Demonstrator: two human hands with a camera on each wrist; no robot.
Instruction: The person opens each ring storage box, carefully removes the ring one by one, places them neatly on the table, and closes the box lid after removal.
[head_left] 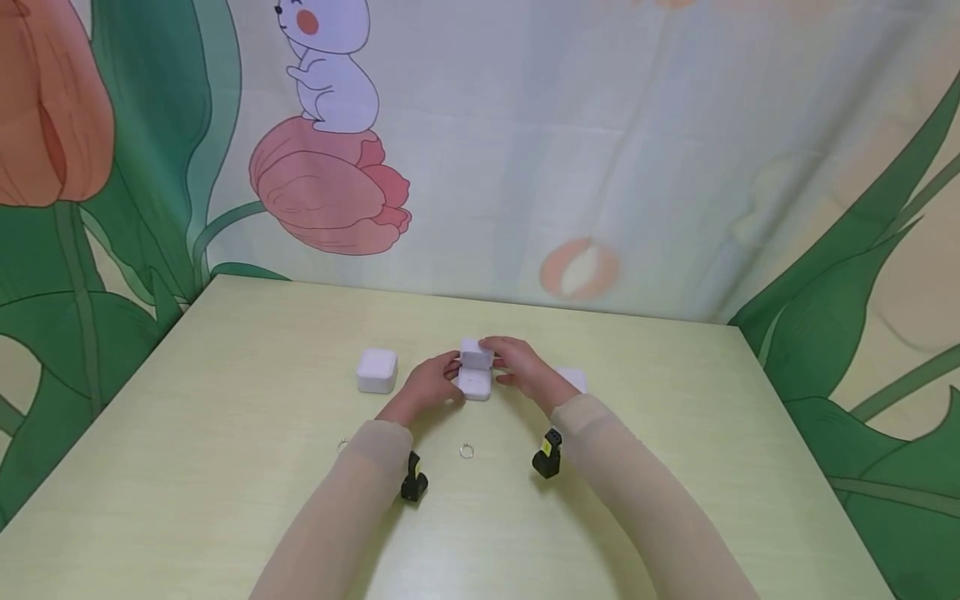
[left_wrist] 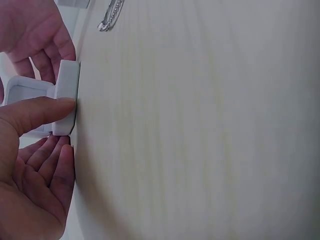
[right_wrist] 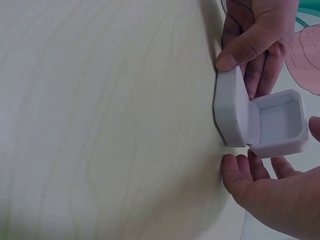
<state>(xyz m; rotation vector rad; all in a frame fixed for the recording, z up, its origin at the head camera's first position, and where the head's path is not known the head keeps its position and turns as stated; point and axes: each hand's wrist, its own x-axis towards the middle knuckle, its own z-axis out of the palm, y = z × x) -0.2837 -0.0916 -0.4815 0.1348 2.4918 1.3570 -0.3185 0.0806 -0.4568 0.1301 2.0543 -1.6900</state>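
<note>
A small white ring box (head_left: 475,385) stands on the table with its lid raised. My left hand (head_left: 430,383) holds its base at the left, the thumb lying on a front corner and the fingers along the side, as the right wrist view shows. To the right of the box is my right hand (head_left: 525,367), its fingers loosely extended; one fingertip is at the upper edge of the raised lid (right_wrist: 281,122). The other right fingers are beside the hinge side, not wrapped round the box. A ring (head_left: 467,451) lies on the table in front of the box.
A closed white box (head_left: 377,371) stands to the left, and another white box (head_left: 572,379) is partly hidden behind the right forearm. Another ring (head_left: 343,445) lies by the left sleeve. A silver chain (left_wrist: 111,15) shows in the left wrist view. A printed curtain (head_left: 480,167) hangs behind.
</note>
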